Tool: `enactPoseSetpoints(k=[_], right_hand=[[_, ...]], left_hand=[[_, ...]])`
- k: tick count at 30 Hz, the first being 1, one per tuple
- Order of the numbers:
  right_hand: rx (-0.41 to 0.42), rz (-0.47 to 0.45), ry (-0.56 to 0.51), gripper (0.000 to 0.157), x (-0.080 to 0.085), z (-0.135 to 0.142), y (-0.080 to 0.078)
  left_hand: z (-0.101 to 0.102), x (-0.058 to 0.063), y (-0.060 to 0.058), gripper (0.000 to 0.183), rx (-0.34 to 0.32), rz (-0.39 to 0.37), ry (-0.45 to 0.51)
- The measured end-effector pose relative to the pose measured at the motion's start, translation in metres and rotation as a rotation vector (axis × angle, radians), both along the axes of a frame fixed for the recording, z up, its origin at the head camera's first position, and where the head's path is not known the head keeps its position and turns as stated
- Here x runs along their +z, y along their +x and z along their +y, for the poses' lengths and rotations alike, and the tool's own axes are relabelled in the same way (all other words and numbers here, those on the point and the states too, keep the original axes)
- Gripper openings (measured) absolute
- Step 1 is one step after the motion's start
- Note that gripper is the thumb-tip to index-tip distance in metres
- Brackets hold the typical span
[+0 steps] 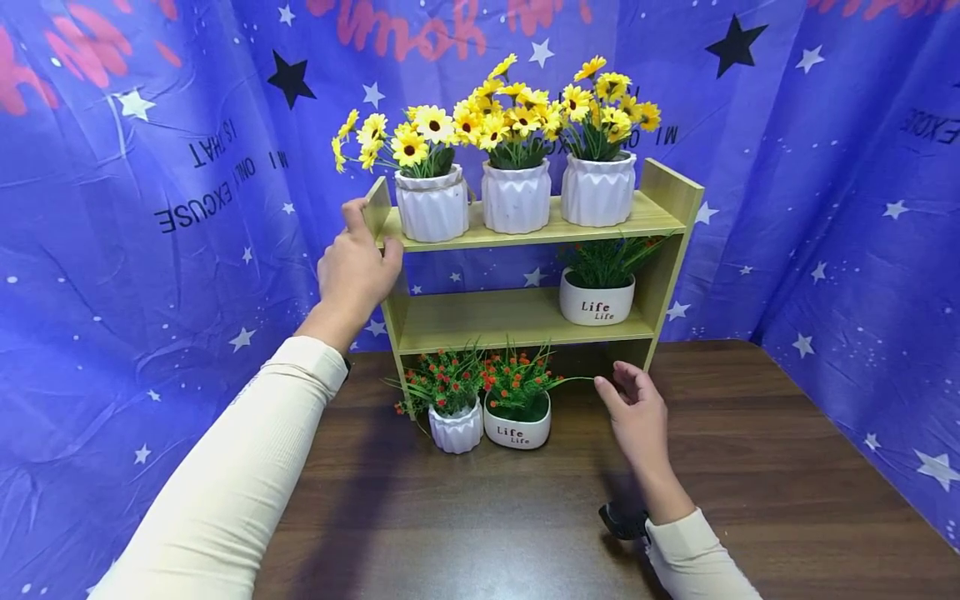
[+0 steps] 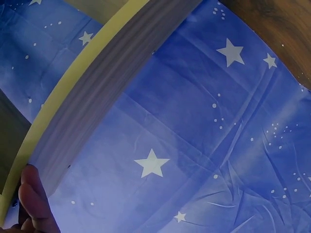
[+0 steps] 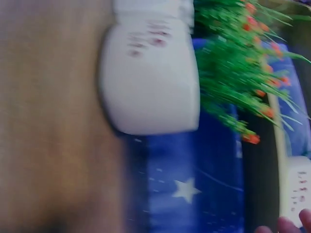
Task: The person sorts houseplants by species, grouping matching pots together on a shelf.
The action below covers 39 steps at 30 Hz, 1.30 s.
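A light wooden shelf (image 1: 480,317) stands on the table. My left hand (image 1: 356,267) grips its left side panel near the top, thumb at the front edge; the left wrist view shows fingers (image 2: 35,199) against that panel. Loosely bent and holding nothing, my right hand (image 1: 637,412) hovers at the shelf's lower right. Nearest to it is a white oval "Life" pot (image 1: 517,432) of red-flowered grass, one long blade reaching toward the fingertips. Beside that pot stands a ribbed white pot (image 1: 456,429) with similar grass. Another "Life" pot (image 1: 596,302) sits right on the middle board.
Three ribbed white pots of yellow flowers line the top board: left pot (image 1: 432,204), middle pot (image 1: 517,197), right pot (image 1: 598,192). A blue star-printed curtain (image 1: 825,208) surrounds the dark wooden table (image 1: 750,467). A dark wrist strap (image 1: 622,522) is on the right wrist.
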State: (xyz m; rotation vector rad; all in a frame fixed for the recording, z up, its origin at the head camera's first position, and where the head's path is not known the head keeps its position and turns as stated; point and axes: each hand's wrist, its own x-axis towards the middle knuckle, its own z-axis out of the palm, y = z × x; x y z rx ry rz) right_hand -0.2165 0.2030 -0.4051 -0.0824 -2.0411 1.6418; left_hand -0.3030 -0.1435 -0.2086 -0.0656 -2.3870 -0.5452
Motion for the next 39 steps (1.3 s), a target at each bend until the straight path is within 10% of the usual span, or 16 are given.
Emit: enactPoseSetpoints(k=[15, 39], right_hand=[[0.255, -0.299, 0.183, 0.076, -0.052, -0.035, 0.012], [0.263, -0.233, 0.012, 0.069, -0.073, -0.068, -0.01]], left_hand=[[-0.004, 0.0, -0.002, 0.055, 0.005, -0.007, 0.005], [-0.001, 0.0, 0.0, 0.056, 0.009, -0.008, -0.016]])
